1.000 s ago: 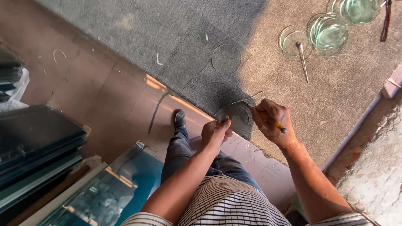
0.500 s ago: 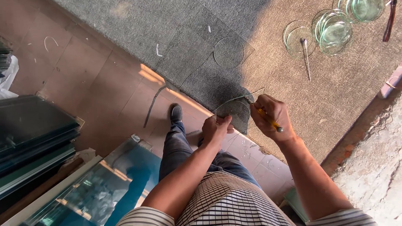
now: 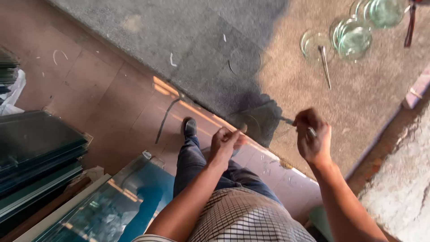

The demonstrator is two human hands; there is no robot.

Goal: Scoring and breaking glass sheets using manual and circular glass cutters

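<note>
right hand [image 3: 313, 141]: motion-blurred, and what its grip pinches can't be made out
left hand [image 3: 225, 144]: fingers curled, contents hidden
glass discs [image 3: 387, 10]: top stack cut by the frame edge
glass sheets [image 3: 38, 152]: cropped at left

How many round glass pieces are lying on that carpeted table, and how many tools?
Round glass stacks or discs, top right: 3
Single glass disc in the shaded area: 1
Loose tools on the table: 2
Total: 6
</note>
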